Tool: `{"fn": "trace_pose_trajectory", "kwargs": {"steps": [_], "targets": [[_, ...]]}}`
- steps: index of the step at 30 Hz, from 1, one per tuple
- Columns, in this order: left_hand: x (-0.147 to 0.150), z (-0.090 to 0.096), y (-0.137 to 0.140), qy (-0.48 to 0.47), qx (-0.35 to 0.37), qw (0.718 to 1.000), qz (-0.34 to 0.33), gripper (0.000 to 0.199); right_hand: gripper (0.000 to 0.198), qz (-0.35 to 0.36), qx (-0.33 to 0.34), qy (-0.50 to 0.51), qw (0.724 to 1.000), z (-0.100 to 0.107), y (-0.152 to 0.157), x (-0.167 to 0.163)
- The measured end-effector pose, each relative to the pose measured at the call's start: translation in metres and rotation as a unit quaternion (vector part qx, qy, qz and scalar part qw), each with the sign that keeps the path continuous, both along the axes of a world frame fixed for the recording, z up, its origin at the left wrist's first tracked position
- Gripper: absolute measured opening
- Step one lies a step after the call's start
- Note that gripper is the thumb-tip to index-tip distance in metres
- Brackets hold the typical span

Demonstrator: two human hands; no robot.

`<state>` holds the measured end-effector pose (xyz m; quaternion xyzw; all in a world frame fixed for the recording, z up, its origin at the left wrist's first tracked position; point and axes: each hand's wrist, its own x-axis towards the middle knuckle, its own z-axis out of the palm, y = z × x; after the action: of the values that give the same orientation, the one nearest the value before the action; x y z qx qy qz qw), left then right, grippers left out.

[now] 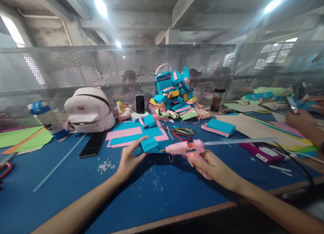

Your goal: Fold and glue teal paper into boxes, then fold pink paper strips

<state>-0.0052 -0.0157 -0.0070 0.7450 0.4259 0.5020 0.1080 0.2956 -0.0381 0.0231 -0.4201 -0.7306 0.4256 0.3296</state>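
My right hand (211,166) is wrapped round the handle of a pink hot glue gun (187,148), with a long clear glue stick (240,141) coming out of its back end. The gun's nozzle points left and meets, or nearly meets, the edge of a folded blue paper piece (150,145). That piece is pinched between the thumb and fingers of my left hand (129,158), just above the blue table. Beyond it lie blue and pink paper sheets (124,134) with a small folded blue piece (149,121) on them. Scissors (183,131) with yellow and red handles rest behind the gun.
A heap of folded paper boxes (172,95) stands at the back. Left are a backpack (89,109), a bottle (48,119), a black phone (92,144) and a loose glue stick (59,163). Right are a blue-and-pink box (219,126), a purple power strip (262,152) and another person's hand (297,119).
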Motion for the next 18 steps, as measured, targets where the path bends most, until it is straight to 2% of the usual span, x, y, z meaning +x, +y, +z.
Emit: {"fn": "trace_pose_trajectory", "kwargs": {"steps": [18], "targets": [[-0.0002, -0.0002, 0.0010, -0.004, 0.002, 1.000, -0.004, 0.048, 0.052, 0.008, 0.009, 0.011, 1.000, -0.0041, 0.0018, -0.0035]]}}
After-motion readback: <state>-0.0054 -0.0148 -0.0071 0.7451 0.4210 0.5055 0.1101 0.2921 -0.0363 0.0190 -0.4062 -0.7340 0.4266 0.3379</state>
